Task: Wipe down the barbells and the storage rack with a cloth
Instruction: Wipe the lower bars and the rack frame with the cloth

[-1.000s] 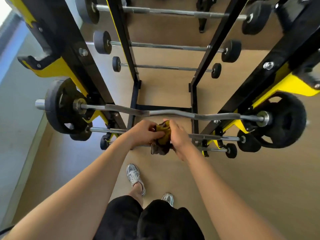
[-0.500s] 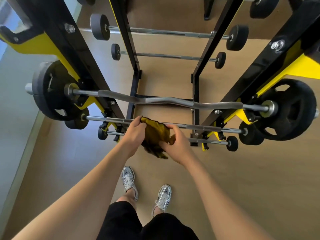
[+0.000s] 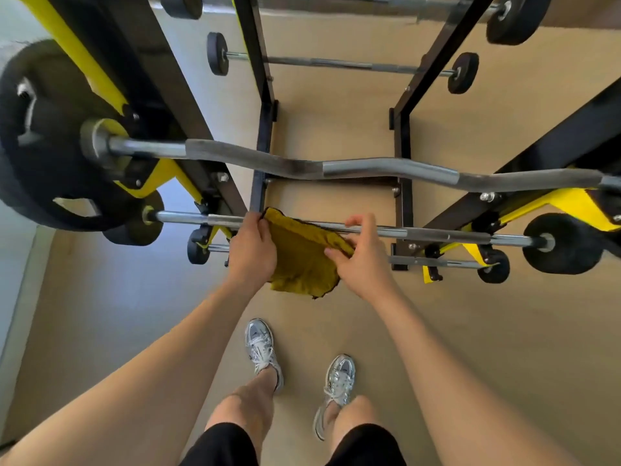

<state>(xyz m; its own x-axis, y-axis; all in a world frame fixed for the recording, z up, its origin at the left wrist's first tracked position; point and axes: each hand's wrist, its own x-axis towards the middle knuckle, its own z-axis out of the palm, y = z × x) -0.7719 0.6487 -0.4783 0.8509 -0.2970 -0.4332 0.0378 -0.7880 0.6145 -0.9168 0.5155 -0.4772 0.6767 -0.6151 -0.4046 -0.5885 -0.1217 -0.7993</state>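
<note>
Cloth: soft, light and limp, spread between the fingers and lying against the straight barbell on the rack. Left hand curls round its left edge. Right hand pinches the right corner. Probably best held by both edges and wrapped over the bar.

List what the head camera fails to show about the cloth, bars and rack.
All in the head view:
The left hand hides its own fingertips and the cloth edge it grips.
The weight plate is blurred, cut by the left edge.
The curved bar runs off the right edge.
The middle of the lowest bar sits behind cloth, left hand and right hand.
</note>
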